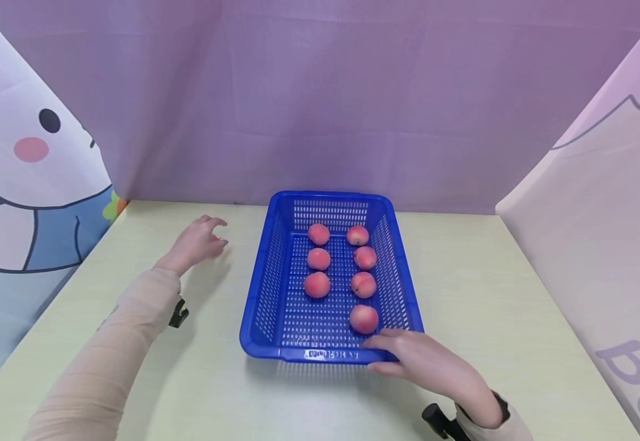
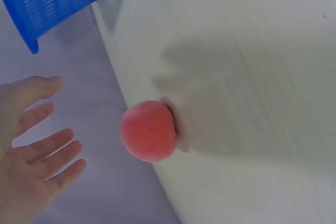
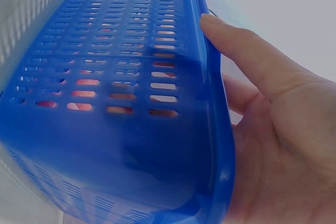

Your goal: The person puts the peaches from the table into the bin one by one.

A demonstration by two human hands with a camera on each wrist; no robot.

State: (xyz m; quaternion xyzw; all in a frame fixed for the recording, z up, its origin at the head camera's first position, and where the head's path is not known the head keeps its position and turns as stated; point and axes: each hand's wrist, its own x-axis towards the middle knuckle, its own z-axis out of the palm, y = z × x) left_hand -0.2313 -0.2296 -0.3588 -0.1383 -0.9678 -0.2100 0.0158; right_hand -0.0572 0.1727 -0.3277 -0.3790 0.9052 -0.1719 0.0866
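A blue plastic basket (image 1: 327,354) with slotted walls holds several peaches in two columns, such as a pink-red peach (image 1: 364,319) near its front right corner. My right hand (image 1: 430,364) grips the front right corner of the rim, thumb outside and fingers over the inner side; the right wrist view shows that thumb lying along the rim. To the left of the basket, my left hand (image 1: 195,244) is held above the table with fingers spread and nothing in them. A single peach (image 2: 149,131) rests on the table close to those fingers in the left wrist view; in the head view the hand hides it.
The pale table (image 1: 485,275) ends at a purple cloth backdrop (image 1: 320,104). Printed cloth panels stand along both sides, with a cartoon figure (image 1: 33,147) on the left one.
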